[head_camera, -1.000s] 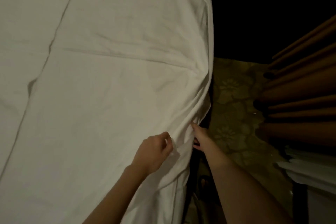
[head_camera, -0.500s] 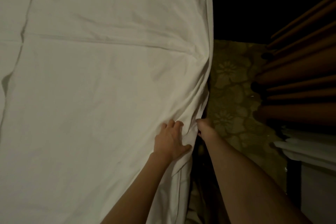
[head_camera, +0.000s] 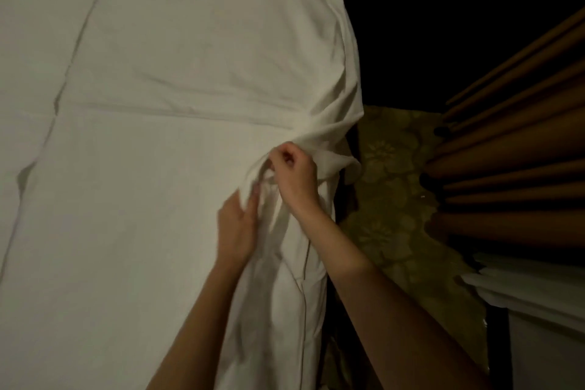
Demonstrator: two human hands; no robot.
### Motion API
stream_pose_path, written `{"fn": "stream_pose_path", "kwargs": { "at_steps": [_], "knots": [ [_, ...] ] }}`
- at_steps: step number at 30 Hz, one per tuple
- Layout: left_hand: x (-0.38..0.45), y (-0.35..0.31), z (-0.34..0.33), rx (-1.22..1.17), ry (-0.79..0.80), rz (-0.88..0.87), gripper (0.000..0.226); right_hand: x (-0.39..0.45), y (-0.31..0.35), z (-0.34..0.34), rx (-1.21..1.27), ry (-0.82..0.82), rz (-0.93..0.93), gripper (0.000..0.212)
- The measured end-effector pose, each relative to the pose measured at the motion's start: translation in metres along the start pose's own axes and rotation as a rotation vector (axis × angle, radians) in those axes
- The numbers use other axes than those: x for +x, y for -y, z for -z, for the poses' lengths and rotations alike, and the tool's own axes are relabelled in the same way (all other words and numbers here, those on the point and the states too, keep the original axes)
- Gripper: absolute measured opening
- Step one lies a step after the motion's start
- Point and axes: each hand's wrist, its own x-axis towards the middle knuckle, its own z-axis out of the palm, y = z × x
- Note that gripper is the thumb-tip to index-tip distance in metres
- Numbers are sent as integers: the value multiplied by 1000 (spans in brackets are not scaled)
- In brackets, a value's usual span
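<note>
A white sheet (head_camera: 177,168) covers the bed and hangs over its right edge. At that edge the sheet is bunched and lifted into a raised fold (head_camera: 326,139). My right hand (head_camera: 296,172) grips this fold from above, fingers curled round the cloth. My left hand (head_camera: 237,225) lies just below and to the left, its thumb and fingers pinching a loose flap of the same sheet. Part of my left fingers is hidden under the cloth.
A second white sheet or mattress (head_camera: 34,41) lies alongside on the left, with a seam between. To the right of the bed runs a narrow strip of patterned carpet (head_camera: 389,199). Brown pleated curtains (head_camera: 512,174) stand at the far right, white fabric (head_camera: 522,291) below them.
My right hand has come up from beside the mattress onto the bed edge and pulled the sheet up. My left hand went from pressing flat to pinching the cloth.
</note>
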Motion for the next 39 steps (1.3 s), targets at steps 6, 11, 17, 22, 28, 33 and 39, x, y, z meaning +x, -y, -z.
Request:
{"fn": "stream_pose_path", "kwargs": {
  "at_steps": [6,11,17,22,28,33,39],
  "knots": [
    [32,1,112,49,-270,-20,37,19,-7,-10,489,81,-852,40],
    [30,38,173,110,-400,178,43,48,-31,-11,711,-138,-863,56],
    [6,99,144,262,-10,622,37,125,39,-34,268,-500,-338,53],
    [2,104,87,192,156,748,11,196,129,-85,128,-37,-47,52],
    [41,75,74,65,-84,813,23,243,184,-164,-347,461,85,41],
    [66,60,92,-50,-136,847,44,251,136,-204,-582,779,-82,24],
    [88,90,123,193,-252,771,22,274,75,-169,-1076,1016,21,8]
  ]
}}
